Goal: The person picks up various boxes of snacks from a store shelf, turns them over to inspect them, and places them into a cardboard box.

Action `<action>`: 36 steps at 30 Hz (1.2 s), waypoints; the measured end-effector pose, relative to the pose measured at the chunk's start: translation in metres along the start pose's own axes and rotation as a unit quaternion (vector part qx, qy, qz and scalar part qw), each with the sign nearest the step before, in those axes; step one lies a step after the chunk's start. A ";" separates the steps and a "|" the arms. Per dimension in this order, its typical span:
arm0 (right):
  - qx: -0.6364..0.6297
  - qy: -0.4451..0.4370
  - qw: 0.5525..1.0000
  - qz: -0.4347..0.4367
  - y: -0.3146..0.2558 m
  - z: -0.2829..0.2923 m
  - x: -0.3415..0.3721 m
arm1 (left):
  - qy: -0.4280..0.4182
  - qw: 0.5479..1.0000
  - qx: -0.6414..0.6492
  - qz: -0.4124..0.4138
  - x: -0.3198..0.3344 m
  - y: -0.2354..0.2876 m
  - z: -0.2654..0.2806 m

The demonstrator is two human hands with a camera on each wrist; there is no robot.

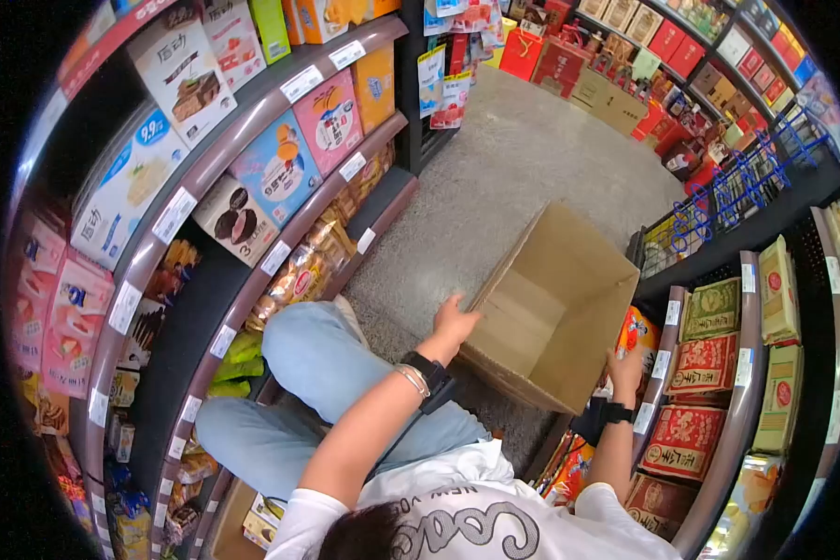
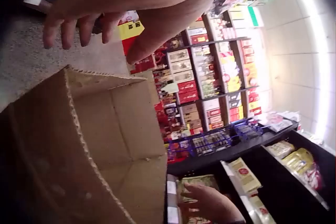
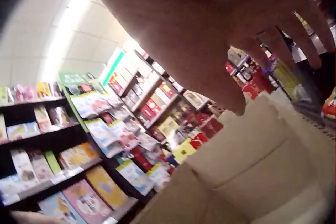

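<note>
A brown cardboard box (image 1: 569,313) with its top uncovered sits tilted in view on the floor in front of the person, its bare inside walls showing. The left hand (image 1: 455,322) is at the box's left rim, and in the left wrist view its fingers (image 2: 86,28) hang loosely spread above the rim. On the opposite side, the right hand (image 1: 624,369) is beside the right wall, fingers extended in the right wrist view. An orange snack packet (image 1: 637,331) shows just beyond that hand. Neither hand has anything gripped in it.
Shelves of boxed snacks (image 1: 275,163) rise on the left. On the right, a shelf holds red packets (image 1: 703,362) and green packets (image 1: 714,310). Blue wire racks (image 1: 719,210) stand farther along, and the grey floor (image 1: 495,149) runs ahead. Another carton (image 1: 229,527) is beside the person's legs.
</note>
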State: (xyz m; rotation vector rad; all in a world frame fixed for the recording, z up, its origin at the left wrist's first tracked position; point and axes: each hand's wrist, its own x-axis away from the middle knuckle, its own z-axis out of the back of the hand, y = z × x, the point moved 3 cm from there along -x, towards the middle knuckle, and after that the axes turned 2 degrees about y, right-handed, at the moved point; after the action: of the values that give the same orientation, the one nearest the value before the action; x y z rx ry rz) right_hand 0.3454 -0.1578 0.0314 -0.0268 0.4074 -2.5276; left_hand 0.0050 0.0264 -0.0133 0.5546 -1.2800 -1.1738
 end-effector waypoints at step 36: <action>-0.345 -0.297 0.879 0.140 -0.163 -0.149 0.059 | 0.202 0.975 0.066 0.067 -0.067 -0.077 0.189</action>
State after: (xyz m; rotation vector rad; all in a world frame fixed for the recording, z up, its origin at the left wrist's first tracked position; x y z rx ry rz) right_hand 0.1925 -0.0190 -0.0662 -0.9177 0.9404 -1.8393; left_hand -0.1879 0.1084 -0.0580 0.7510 -1.0290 -0.8160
